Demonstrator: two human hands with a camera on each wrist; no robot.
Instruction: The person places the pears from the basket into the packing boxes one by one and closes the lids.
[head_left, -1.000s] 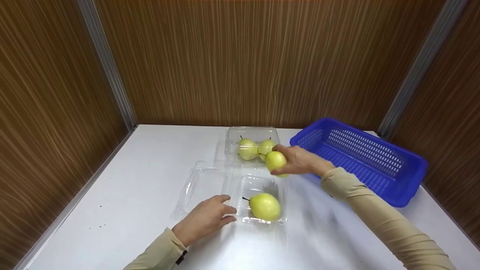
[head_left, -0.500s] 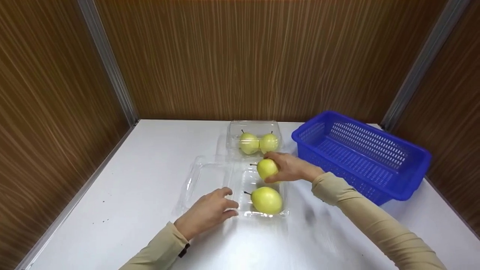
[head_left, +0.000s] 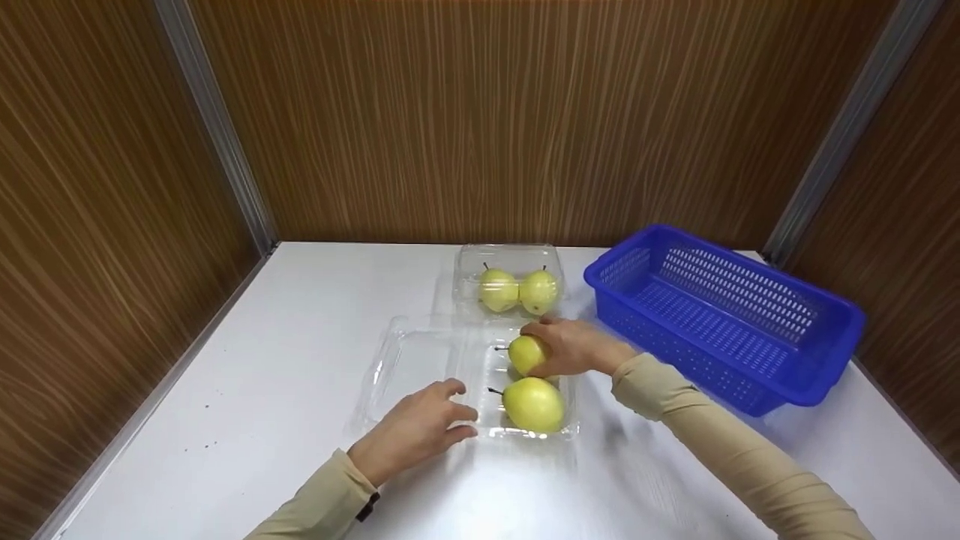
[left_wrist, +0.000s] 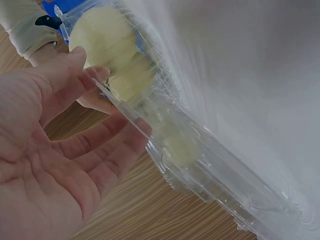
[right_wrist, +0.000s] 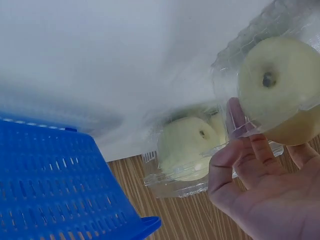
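Observation:
An unlidded clear plastic clamshell (head_left: 420,360) lies flat on the white table, its lid half folded out to the left. In its right half a yellow pear (head_left: 534,405) rests at the front, stem to the left. Behind that pear, my right hand (head_left: 574,346) holds a second pear (head_left: 525,355) down in the same half, thumb and fingers curled around its sides. My left hand (head_left: 420,424) hovers by the clamshell's middle fold with loosely bent fingers and nothing in them. From the left wrist view, its fingertips (left_wrist: 140,127) are right at the clear plastic edge.
Another clamshell (head_left: 510,255), closed over two pears (head_left: 498,291), stands just behind. A blue perforated basket (head_left: 720,330) sits at the right, close to my right forearm. Wood-grain panels (head_left: 480,120) wall the table at the back and sides.
My right hand has brought its pear left and down from above the right side into the back of the clamshell's right half. The left hand has barely moved.

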